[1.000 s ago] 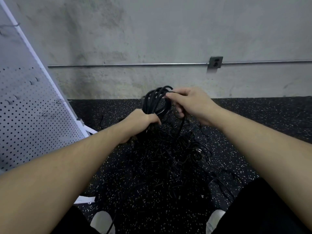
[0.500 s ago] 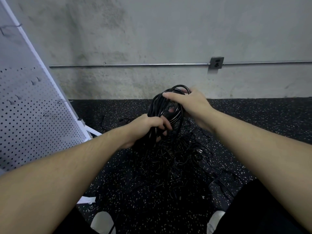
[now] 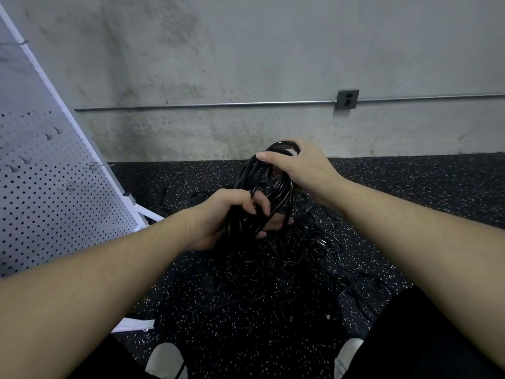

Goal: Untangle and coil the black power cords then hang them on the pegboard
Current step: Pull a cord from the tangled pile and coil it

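While the left hand (image 3: 218, 217) clenches the lower part of the coil (image 3: 262, 187), fingers curled round a thick bunch of strands, the right hand (image 3: 297, 168) grasps its top, thumb laid across the uppermost loops. Both grips are closed on the same bundle, held upright in the air between them, its long axis running from the lower hand up and away to the upper one. Below hangs and sprawls the rest of the cords (image 3: 287, 258), a loose snarl on the floor (image 3: 423, 187) (black rubber flecked with white). These cords look smooth, glossy and limp. To the left stands the pegboard (image 3: 54, 192), white perforated metal with small hooks, nearer the left hand, so I judge the hanging would swing that way.
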The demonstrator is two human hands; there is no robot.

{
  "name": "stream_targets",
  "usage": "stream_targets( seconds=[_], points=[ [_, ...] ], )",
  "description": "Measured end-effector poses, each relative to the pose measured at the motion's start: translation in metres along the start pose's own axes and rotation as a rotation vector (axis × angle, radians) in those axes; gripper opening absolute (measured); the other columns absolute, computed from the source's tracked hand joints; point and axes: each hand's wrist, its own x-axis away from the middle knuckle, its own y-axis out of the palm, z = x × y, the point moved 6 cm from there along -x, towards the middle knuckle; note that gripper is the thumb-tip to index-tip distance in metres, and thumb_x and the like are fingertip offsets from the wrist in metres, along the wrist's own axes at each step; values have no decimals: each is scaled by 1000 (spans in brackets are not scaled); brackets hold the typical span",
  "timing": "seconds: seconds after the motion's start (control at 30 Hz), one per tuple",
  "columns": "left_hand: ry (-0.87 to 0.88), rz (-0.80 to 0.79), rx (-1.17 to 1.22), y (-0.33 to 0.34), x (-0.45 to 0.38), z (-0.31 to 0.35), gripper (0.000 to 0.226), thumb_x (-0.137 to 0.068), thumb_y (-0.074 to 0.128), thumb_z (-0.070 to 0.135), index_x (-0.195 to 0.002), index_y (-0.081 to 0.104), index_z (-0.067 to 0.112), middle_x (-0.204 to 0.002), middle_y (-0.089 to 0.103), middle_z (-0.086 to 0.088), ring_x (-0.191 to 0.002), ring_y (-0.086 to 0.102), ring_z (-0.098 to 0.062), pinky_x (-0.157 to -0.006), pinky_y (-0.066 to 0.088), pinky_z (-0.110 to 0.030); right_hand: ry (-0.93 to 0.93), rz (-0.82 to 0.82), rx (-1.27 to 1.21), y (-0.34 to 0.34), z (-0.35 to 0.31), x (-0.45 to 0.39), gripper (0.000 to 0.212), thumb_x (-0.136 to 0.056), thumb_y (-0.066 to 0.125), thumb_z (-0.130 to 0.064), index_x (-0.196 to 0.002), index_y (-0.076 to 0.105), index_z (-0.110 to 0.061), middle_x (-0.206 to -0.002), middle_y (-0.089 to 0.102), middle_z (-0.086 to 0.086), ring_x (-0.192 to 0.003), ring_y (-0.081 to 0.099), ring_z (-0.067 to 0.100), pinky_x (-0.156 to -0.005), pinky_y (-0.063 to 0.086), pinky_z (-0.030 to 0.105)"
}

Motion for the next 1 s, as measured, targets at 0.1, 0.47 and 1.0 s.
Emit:
stream_targets(
  seconds=[0.1,0.47,1.0],
  points=[
    [43,-64,29,12,0,1,24,-73,43,10,-80,66,10,-134,62,-28,-130,56,-46,-120,29,-58,-59,34,-70,-1,-5,1,44,-69,89,-48,-100,74,-20,-93,78,-6,-89,74,9,-89,61,39],
    [183,153,91,9,-13,17,17,-68,48,5,-66,64,11,-78,57,-12,-61,55,-21,-67,55,-36,266,-412,-299,31,23,14,84,-88,29,-87,-113,70,-18,-102,74,19,-87,69,27,-95,57,49],
    [471,835,-161,-59,9,70,14,-74,58,16,-78,71,19,-78,57,0,-68,53,-16,-58,45,-29,338,-810,246,44,35,43,32,-93,69,-47,-84,52,-22,-66,49,-3,-52,43,12,-47,38,25]
  ],
)
